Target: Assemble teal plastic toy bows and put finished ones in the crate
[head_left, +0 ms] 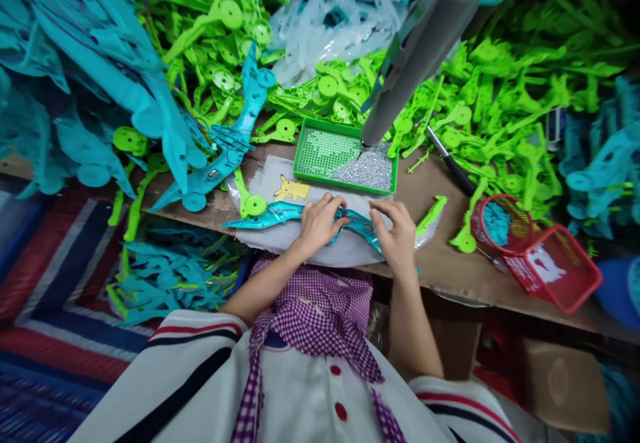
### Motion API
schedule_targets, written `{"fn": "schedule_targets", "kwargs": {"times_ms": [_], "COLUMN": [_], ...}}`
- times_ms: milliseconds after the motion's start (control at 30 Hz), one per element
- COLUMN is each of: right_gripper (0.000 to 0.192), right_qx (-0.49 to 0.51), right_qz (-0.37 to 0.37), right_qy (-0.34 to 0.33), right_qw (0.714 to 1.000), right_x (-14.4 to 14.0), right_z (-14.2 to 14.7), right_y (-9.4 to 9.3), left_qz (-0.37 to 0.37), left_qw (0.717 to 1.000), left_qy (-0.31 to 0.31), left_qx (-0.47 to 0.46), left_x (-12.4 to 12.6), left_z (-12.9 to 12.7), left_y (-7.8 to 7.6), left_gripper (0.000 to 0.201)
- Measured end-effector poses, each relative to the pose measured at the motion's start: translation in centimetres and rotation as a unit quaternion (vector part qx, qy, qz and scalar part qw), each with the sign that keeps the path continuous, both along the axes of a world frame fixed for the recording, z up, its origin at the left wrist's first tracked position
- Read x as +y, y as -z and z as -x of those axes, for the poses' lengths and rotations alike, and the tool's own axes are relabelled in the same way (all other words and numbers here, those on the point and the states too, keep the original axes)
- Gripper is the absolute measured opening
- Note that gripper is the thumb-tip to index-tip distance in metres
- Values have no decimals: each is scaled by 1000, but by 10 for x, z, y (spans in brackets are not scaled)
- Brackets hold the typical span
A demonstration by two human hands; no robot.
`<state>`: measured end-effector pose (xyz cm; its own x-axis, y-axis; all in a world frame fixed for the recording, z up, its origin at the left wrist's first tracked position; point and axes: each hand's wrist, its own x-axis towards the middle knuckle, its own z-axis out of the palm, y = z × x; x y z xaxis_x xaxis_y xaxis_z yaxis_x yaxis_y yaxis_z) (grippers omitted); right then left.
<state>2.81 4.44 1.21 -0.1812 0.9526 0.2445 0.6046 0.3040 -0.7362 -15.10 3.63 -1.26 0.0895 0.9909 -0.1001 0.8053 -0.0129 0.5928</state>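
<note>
A long, curved blue plastic part [285, 214] lies across a grey cloth [260, 237] at the table's front edge. Dark thin wires show near its middle. My left hand [323, 219] rests over this middle stretch, its fingers curled onto the part and holding it. At the right end, my right hand [399, 233] is bent inward, thumb and forefinger drawn close together just above the part. Whatever lies between those fingertips is too small to tell. Behind both hands stands a green tray [305, 177] with small silvery screws [367, 166] heaped on its right side.
A grey electric screwdriver [420, 56] hangs tip-down over the tray. Piles of green plastic parts [325, 86] and blue parts [95, 96] crowd the back and left. To the right are a black-handled tool [457, 173], a round red basket [487, 229] and a square red basket [575, 269].
</note>
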Motion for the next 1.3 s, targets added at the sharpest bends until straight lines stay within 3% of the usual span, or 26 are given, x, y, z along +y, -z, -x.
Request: {"fn": "schedule_targets", "kwargs": {"times_ms": [100,200,300,400,500,600,700,767,1000,1167,1300], "right_gripper": [27,32,38,33,21,23,32,37,35,34,38], "right_qx": [42,67,143,188,127,3,-139,-210,-294,-289,-255], "right_qz": [-16,-37,-104,-165,-142,-64,-28,-26,-32,-7,-1], "right_qy": [111,111,121,110,47,1,-36,-49,-89,-124,-124], "right_qw": [993,991,977,962,981,998,989,976,951,949,959], "right_x": [-5,9,30,38,22,-7,-32,-39,-22,-12,-15], "right_z": [12,28,46,52,37,17,10,13,15,9,4], "right_y": [-9,-22,-43,-58,-43,-6,26,36,26,24,32], "left_qz": [8,25,32,20,11,13,9,12,-1,-85,-149], "left_qw": [1000,998,997,997,998,998,998,998,995,985,965], "left_qy": [14,42,65,65,57,51,56,60,92,148,207], "left_qx": [13,32,35,40,34,25,27,29,35,4,65], "left_x": [6,15,22,27,28,29,31,31,31,23,10], "left_z": [2,5,7,7,6,3,2,2,9,21,31], "left_y": [-2,-3,-2,1,3,4,4,5,5,11,12], "left_gripper": [29,27,23,21,20,18,16,15,20,31,28]}}
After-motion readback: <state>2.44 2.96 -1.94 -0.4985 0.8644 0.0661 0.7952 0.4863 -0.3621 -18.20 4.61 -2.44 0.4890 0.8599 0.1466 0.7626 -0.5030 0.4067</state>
